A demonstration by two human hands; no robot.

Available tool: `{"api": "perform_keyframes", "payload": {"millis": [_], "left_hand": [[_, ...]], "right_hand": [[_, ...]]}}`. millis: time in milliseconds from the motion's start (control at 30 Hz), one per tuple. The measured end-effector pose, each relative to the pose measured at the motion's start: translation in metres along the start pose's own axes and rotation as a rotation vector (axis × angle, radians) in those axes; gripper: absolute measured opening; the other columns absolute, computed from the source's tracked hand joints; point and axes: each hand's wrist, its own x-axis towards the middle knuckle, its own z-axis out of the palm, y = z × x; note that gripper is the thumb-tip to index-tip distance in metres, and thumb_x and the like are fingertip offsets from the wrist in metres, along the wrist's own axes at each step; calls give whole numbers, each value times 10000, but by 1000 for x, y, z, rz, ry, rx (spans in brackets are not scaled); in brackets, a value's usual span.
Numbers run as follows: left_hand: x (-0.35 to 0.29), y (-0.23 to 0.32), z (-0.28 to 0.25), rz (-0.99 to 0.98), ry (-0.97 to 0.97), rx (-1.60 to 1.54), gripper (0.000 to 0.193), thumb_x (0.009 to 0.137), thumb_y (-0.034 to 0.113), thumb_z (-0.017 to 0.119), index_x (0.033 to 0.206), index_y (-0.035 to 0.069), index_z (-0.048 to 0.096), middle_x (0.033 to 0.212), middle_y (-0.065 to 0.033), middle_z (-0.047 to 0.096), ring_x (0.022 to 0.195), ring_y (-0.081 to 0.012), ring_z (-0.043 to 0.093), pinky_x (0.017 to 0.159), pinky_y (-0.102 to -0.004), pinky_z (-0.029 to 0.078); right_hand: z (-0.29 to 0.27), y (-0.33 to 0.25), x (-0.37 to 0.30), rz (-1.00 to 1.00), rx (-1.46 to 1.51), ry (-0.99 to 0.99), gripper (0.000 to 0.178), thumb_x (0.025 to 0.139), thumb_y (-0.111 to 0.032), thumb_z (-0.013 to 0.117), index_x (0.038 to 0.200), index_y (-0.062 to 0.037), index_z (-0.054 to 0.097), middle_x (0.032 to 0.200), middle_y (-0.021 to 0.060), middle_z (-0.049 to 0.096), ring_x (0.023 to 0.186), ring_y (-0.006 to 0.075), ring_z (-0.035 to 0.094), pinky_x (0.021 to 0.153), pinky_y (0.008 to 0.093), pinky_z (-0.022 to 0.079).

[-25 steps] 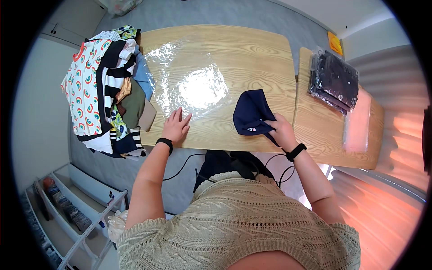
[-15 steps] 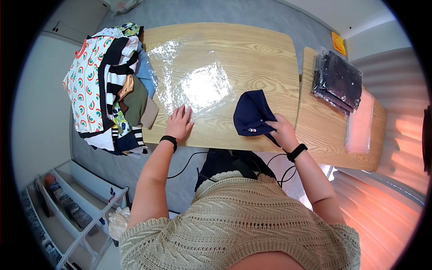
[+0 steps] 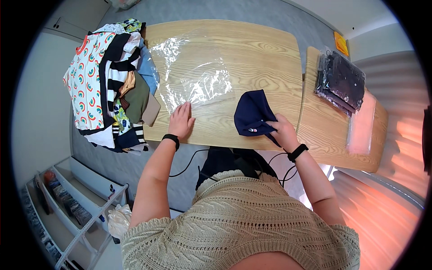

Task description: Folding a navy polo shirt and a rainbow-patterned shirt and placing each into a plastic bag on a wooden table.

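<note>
A clear plastic bag [image 3: 204, 85] lies flat on the wooden table [image 3: 256, 49], with bright glare on its film. My left hand [image 3: 181, 121] rests palm down at the bag's near edge, its fingers stretched out and holding nothing. To the right, my right hand [image 3: 284, 131] grips the near right edge of a navy cloth item [image 3: 253, 112]. This piece narrows toward the top like a cap or a folded garment, and bears a small white and red mark near its lower edge. Its exact kind is unclear.
A tall heap of mixed clothes [image 3: 92, 81] borders the bag on the left. At the right, a side table [image 3: 310, 130] carries dark bagged garments [image 3: 340, 81] and a flat clear bag [image 3: 361, 123]. A shelf rack with bins [image 3: 85, 193] stands at lower left.
My left hand's fingers have drawn closer together at the bag's edge. Glare on the film has shrunk and shifted. The navy cloth item stays in my right hand, nearly unmoved.
</note>
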Motion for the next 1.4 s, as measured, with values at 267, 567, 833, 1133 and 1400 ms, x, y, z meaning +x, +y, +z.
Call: {"api": "perform_keyframes", "payload": {"millis": [267,567,833,1133,1400], "left_hand": [[40,43,-34,37,345,-471,451,778,-73,461,1219,14,493,1177,-174,548,1053,-348,522,901,-403,431],[107,112,-146,-197,97,-1851,438,926,99,483,1350,74,377,1142,-74,588,917,-121,599,702,-206,477],[104,35,-134,101,149,-3121,280,887,-45,443,1159,-48,508,1122,-151,571,1016,-216,563,925,-312,484],[69,-2,-14,-346,481,-2900,223,863,3,477,1071,-7,558,944,-96,625,847,-192,594,737,-311,486],[22,13,62,-884,348,-2648,181,870,36,455,1022,44,552,940,-86,619,798,-200,609,680,-301,497]], "right_hand": [[-18,-1,-7,106,41,105,238,690,-83,679,927,-96,683,805,117,531,787,307,549,677,358,459],[-59,11,-28,378,157,480,198,742,-9,646,939,17,647,912,131,565,851,290,562,762,321,437],[-68,19,-37,404,161,563,175,731,7,643,904,30,641,881,129,548,845,283,549,759,309,428],[-55,19,-41,379,180,521,175,729,2,647,903,26,647,886,132,557,850,280,561,750,314,437],[-51,13,-26,375,168,417,209,726,-26,652,934,-6,658,863,134,538,816,305,543,735,326,435]]}}
